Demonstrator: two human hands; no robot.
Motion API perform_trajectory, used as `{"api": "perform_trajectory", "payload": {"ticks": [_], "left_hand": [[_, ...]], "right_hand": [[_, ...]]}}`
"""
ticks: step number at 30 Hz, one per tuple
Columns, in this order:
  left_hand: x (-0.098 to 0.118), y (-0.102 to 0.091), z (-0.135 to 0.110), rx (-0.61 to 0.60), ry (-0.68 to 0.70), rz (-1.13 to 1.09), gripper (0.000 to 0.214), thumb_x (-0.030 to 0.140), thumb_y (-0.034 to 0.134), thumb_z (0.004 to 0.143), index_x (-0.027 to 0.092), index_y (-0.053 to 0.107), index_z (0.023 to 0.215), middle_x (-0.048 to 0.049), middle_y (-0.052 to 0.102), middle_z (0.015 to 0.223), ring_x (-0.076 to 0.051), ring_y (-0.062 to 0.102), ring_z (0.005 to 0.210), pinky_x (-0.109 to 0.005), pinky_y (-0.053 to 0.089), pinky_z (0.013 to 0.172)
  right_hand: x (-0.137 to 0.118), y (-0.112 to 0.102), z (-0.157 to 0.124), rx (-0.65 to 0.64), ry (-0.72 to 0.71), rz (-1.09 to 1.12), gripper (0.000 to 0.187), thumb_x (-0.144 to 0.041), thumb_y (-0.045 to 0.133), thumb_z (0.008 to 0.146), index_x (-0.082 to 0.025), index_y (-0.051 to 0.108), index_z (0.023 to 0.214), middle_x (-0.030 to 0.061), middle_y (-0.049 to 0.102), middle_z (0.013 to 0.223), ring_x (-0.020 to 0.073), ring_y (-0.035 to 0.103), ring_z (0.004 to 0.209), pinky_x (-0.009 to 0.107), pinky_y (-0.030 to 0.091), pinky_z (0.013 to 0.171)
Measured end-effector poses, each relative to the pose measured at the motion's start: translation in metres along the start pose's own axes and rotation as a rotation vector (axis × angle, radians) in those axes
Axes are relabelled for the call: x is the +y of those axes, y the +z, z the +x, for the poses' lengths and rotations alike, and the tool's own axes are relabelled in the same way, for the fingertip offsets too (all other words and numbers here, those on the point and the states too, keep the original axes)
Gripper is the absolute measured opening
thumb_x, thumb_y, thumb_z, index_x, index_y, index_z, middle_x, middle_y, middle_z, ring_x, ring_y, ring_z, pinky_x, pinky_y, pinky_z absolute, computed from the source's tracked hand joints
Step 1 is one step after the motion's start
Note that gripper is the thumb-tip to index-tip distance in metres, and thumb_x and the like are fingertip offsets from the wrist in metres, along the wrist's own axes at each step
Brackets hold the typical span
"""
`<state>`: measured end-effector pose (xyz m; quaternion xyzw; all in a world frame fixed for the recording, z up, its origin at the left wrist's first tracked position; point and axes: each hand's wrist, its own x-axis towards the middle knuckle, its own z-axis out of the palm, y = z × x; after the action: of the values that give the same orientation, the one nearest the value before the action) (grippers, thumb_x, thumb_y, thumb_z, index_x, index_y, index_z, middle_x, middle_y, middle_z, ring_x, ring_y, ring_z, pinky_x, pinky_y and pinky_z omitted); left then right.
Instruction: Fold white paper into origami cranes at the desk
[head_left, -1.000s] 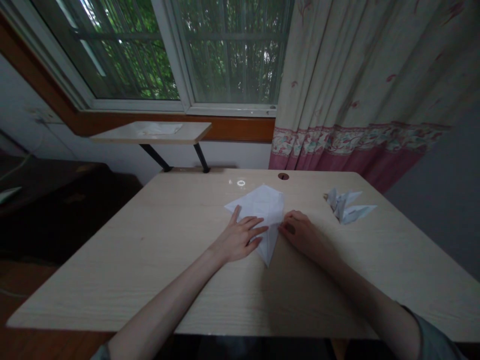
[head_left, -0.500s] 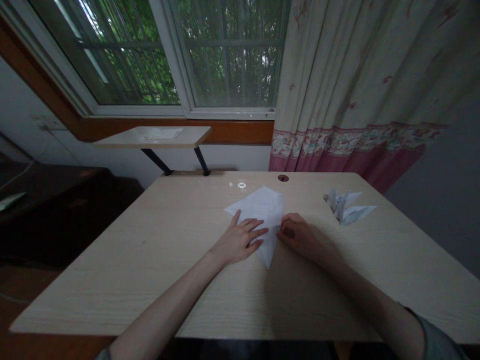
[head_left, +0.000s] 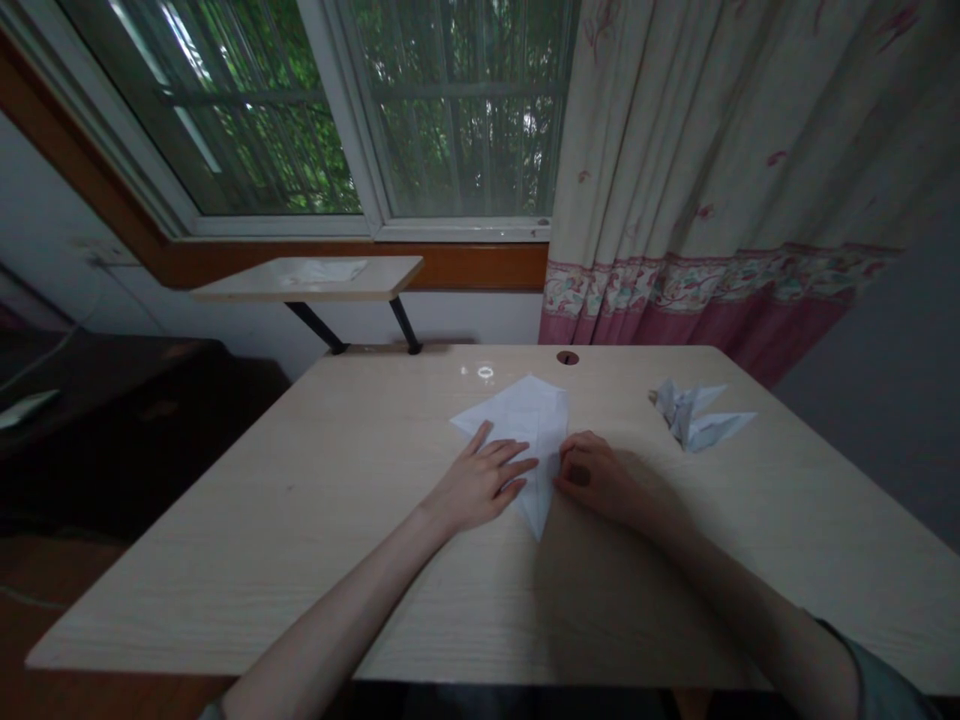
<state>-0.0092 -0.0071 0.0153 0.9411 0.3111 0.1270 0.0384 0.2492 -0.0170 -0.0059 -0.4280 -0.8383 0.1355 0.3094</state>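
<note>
A partly folded white paper (head_left: 525, 420) lies flat near the middle of the light wooden table (head_left: 315, 540), its sharp tip pointing toward me. My left hand (head_left: 480, 482) rests flat on the paper's left side with its fingers stretched out. My right hand (head_left: 592, 475) sits at the paper's right edge with its fingers curled and pressed against the fold. A finished folded paper figure (head_left: 697, 414) lies farther right on the table, apart from both hands.
A small cable hole (head_left: 568, 357) is at the table's far edge. Behind it are a wall shelf (head_left: 315, 277) on brackets, a window (head_left: 360, 110) and a patterned curtain (head_left: 720, 170). A dark cabinet (head_left: 112, 400) stands to the left.
Both hands have stayed on the paper. The right hand has shifted slightly along the right edge. The view has tilted a little.
</note>
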Motion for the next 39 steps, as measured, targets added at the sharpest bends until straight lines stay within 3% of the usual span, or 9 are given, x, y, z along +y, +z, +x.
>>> {"api": "perform_trajectory", "payload": {"ticks": [19, 27, 39], "left_hand": [[-0.001, -0.001, -0.001, -0.013, -0.028, -0.054, 0.037, 0.037, 0.043, 0.106, 0.032, 0.055, 0.140, -0.0038, 0.053, 0.149, -0.023, 0.049, 0.137, -0.059, 0.004, 0.124], [0.001, -0.007, 0.002, -0.086, -0.053, -0.059, 0.037, 0.036, 0.042, 0.106, 0.034, 0.054, 0.141, -0.0029, 0.049, 0.153, -0.025, 0.047, 0.139, -0.056, 0.027, 0.119], [-0.002, -0.005, 0.002, -0.090, -0.047, -0.056, 0.039, 0.030, 0.044, 0.104, 0.034, 0.054, 0.142, -0.0023, 0.048, 0.154, -0.025, 0.047, 0.139, -0.052, 0.031, 0.119]], "right_hand": [[-0.017, -0.006, -0.001, -0.127, -0.014, 0.027, 0.014, -0.020, 0.072, 0.082, -0.023, 0.065, 0.071, 0.0041, 0.066, 0.100, 0.0224, 0.059, 0.104, 0.043, 0.044, 0.099], [-0.019, -0.005, -0.003, -0.197, -0.002, 0.048, 0.016, -0.022, 0.077, 0.080, -0.022, 0.064, 0.071, 0.0033, 0.065, 0.104, 0.0226, 0.057, 0.107, 0.043, 0.042, 0.099], [-0.028, -0.005, -0.003, -0.255, -0.029, 0.031, 0.030, -0.027, 0.083, 0.075, -0.020, 0.056, 0.065, 0.0013, 0.064, 0.095, 0.0202, 0.057, 0.097, 0.041, 0.039, 0.098]]}}
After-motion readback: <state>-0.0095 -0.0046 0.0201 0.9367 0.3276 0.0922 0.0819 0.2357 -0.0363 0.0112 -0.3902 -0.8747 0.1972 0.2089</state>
